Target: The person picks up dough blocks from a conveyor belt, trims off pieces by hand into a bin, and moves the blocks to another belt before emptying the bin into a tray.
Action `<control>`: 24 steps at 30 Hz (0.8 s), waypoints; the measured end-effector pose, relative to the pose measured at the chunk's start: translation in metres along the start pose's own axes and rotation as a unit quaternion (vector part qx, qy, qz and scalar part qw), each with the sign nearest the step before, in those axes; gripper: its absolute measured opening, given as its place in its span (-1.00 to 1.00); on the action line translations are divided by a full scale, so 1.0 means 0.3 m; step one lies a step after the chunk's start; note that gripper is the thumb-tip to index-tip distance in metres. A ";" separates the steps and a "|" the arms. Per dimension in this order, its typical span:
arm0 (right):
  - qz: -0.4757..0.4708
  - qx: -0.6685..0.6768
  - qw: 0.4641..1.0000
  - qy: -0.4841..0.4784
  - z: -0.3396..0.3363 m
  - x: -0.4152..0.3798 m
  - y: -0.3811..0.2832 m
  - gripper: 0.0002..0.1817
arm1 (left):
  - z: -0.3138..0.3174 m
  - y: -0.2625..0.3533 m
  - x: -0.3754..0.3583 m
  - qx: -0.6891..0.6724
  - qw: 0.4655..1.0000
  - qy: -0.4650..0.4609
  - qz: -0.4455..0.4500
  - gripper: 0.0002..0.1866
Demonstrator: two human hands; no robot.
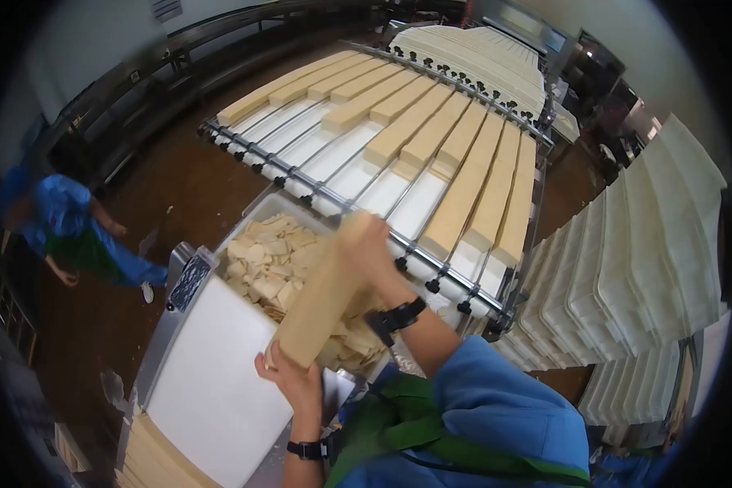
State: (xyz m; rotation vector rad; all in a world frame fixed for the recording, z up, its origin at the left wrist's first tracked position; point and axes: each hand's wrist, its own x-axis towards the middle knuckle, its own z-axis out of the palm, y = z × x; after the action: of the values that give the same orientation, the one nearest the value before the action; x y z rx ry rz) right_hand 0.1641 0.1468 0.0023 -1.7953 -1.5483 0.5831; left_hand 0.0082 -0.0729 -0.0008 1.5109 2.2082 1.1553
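A long beige block (324,297) is held lengthwise between my two hands, slanting over a bin (382,376). My left hand (294,381) is closed around the block's near, lower end. At the far, upper end my right hand (364,244) grips it, slightly blurred. Beneath the block, the bin holds many flat beige scraps (268,256). Just beyond my right hand runs the front bar of a laned conveyor (374,195), where several similar beige blocks (496,179) lie in rows between thin rods.
A white board (211,366) lies left of the bin, with beige strips (159,455) at its lower end. Tall stacks of pale ribbed trays (626,252) stand on the right. Another person in blue (65,211) is at the left. Dark railings (179,81) line the wall.
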 end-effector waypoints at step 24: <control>0.034 -0.272 0.961 -0.021 -0.392 0.847 0.561 -0.50 | 0.529 0.483 0.363 -0.167 0.954 -0.212 0.134 -0.43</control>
State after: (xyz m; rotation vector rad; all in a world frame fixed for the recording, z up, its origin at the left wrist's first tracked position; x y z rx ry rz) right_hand 0.4095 0.3614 -0.0193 -2.2574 -1.8015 0.2324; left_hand 0.1508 0.1197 0.0223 1.7422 1.4832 1.0794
